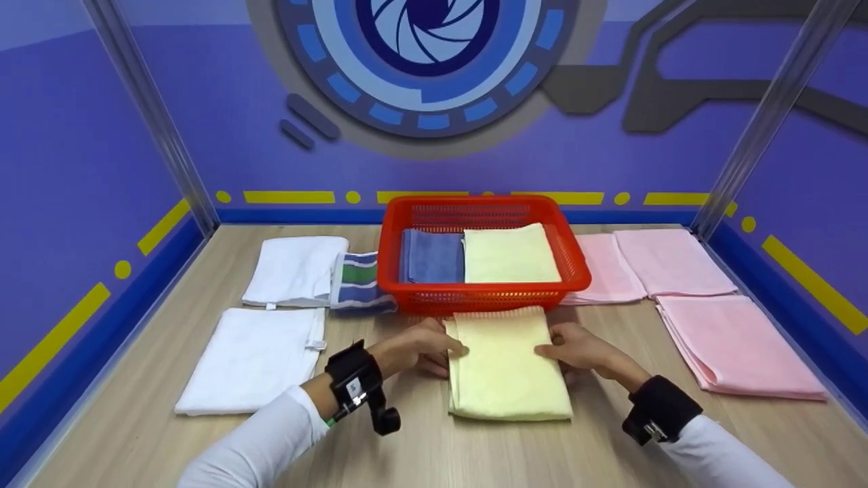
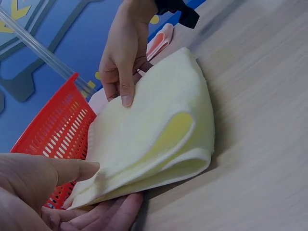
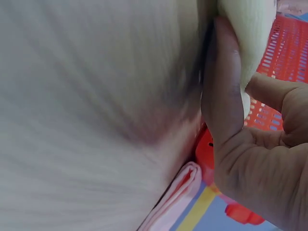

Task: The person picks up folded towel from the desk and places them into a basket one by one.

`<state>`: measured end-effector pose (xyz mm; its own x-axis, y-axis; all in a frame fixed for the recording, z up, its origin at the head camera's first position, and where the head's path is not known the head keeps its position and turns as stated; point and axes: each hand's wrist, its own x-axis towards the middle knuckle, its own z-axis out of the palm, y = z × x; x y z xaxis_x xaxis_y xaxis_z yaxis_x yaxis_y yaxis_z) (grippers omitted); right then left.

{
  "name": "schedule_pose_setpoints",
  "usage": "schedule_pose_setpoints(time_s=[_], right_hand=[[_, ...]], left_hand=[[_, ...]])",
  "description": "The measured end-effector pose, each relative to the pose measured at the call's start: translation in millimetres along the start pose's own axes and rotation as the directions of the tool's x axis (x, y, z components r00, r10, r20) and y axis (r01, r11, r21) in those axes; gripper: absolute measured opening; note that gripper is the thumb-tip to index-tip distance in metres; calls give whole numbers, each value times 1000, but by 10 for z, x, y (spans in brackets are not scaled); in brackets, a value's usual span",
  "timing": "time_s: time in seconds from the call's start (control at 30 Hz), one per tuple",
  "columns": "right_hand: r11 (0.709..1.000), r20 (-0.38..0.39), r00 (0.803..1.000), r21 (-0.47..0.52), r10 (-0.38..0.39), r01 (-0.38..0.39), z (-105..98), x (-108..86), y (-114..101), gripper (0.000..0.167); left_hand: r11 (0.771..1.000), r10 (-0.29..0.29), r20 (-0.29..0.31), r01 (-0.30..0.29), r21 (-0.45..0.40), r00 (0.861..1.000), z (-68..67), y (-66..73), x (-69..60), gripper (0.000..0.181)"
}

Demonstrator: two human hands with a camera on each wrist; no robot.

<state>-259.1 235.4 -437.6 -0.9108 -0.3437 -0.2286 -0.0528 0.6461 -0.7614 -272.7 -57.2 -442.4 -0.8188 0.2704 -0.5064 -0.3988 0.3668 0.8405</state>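
Note:
A folded pale yellow towel (image 1: 508, 366) lies in front of the red basket (image 1: 475, 298), its far edge close to the basket's front wall. My left hand (image 1: 427, 347) pinches its left edge, thumb on top and fingers beneath. On the opposite edge my right hand (image 1: 576, 349) pinches it the same way. The left wrist view shows the towel's (image 2: 159, 110) looped fold layers, slightly lifted from the table. Close up in the right wrist view, the right hand's thumb and fingers (image 3: 224, 86) are around the towel's edge. Inside the basket sit a folded blue towel (image 1: 434, 257) and another yellow towel (image 1: 512, 254).
Two folded white towels (image 1: 251, 366) lie at the left, beside a striped towel (image 1: 356, 281) partly under the basket. Several folded pink towels (image 1: 739, 346) lie at the right. Blue-purple walls (image 1: 224, 135) enclose the table's back and sides.

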Motion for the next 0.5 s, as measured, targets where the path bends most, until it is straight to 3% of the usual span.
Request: schedule_pose_setpoints(time_s=[0.2, 0.37, 0.5], right_hand=[[995, 93, 995, 81, 45, -53, 19, -28, -29, 32], [987, 102, 995, 159, -5, -12, 48, -77, -26, 34], [980, 124, 992, 199, -11, -14, 15, -130, -160, 38]], left_hand=[[999, 45, -20, -45, -13, 999, 8, -60, -51, 18], [994, 83, -27, -84, -63, 996, 33, -90, -112, 33], [992, 105, 0, -105, -73, 994, 56, -26, -197, 36]])
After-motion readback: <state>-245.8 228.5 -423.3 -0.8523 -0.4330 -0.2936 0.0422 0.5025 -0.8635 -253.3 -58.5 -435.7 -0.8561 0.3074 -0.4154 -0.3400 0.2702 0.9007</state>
